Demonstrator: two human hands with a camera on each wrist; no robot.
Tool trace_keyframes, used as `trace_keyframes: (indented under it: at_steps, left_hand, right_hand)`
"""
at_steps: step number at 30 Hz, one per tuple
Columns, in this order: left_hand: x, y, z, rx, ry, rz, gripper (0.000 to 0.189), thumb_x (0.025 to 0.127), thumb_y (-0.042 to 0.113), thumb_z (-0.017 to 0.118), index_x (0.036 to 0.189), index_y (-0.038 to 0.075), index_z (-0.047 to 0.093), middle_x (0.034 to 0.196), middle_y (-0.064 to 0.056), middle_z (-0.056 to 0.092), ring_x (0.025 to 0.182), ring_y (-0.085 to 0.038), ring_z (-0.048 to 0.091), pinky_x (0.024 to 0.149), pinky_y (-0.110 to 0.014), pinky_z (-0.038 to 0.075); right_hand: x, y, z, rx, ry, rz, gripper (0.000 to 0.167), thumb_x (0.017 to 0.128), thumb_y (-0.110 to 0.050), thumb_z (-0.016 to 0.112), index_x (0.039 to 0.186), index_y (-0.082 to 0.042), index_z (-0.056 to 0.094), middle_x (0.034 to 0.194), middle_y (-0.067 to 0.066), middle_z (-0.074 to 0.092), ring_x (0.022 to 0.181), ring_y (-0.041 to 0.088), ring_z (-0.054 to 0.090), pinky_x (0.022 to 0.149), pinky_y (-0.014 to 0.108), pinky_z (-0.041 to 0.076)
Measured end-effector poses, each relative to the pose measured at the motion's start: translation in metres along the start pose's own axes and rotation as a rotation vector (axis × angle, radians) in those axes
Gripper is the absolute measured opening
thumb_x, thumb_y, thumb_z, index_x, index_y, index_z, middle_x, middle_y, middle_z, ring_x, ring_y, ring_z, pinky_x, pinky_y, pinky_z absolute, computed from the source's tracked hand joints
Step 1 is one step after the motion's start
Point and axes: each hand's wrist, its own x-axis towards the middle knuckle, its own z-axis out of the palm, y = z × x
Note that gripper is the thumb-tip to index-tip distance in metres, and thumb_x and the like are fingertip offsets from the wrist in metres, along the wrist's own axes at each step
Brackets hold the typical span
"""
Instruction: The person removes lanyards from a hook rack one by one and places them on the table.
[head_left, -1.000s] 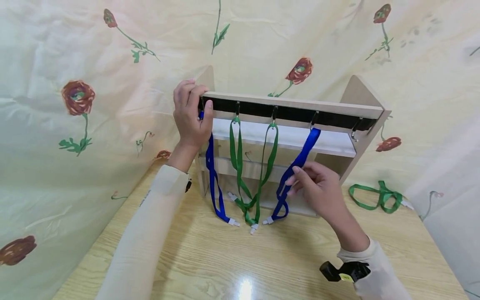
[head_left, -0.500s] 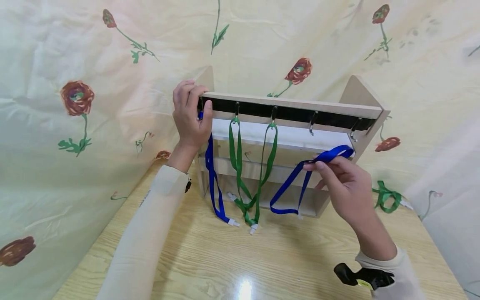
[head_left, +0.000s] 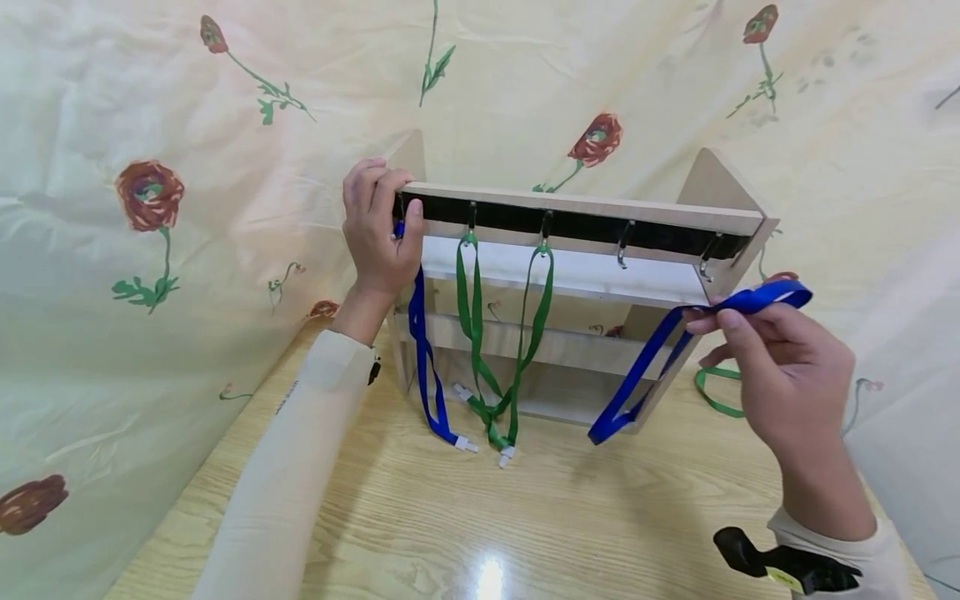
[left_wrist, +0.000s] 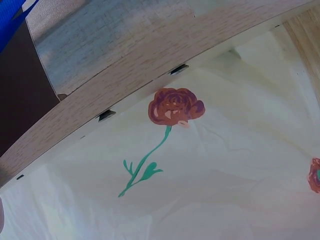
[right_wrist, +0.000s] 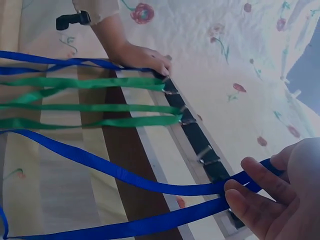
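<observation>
Lanyard in blue ribbon, pinched between thumb and fingers of the right hand, near the right end of the wooden hook rack; one loop out past the fingers, twin strands slanting down to the lower left. Left hand bent over the left end of the rack's top rail, fingers above, thumb in front. Close by that thumb, other blue lanyard, top end partly hidden, white clip at the bottom. On the second and third hooks from the left, two green lanyards, lower ends crossing. Farther right, behind the right hand, loose green lanyard, partly covered, on the wood-grain table. At the back, cream cloth with red flowers.
</observation>
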Motion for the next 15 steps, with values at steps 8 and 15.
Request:
trace_keyframes:
  at_steps: [8,15]
  left_hand:
    - [0.000,0.000,0.000,0.006,0.002,0.005,0.043,0.097,0.038,0.045,0.114,0.006,0.068,0.118,-0.016,0.064,0.137,-0.029,0.053,0.081,-0.052,0.059]
    - [0.000,0.001,0.001,0.005,-0.004,0.002,0.044,0.096,0.038,0.045,0.115,0.006,0.068,0.118,-0.016,0.065,0.137,-0.029,0.053,0.081,-0.051,0.059]
  right_hand:
    - [-0.001,-0.009,-0.033,-0.141,0.066,0.005,0.018,0.094,0.018,0.058,0.107,0.030,0.064,0.097,0.007,0.083,0.081,0.010,0.080,0.062,0.014,0.058]
    - [-0.005,-0.012,-0.064,-0.452,0.088,0.059,0.023,0.100,0.008,0.057,0.114,0.024,0.066,0.100,-0.009,0.082,0.087,0.000,0.078,0.064,0.009,0.056]
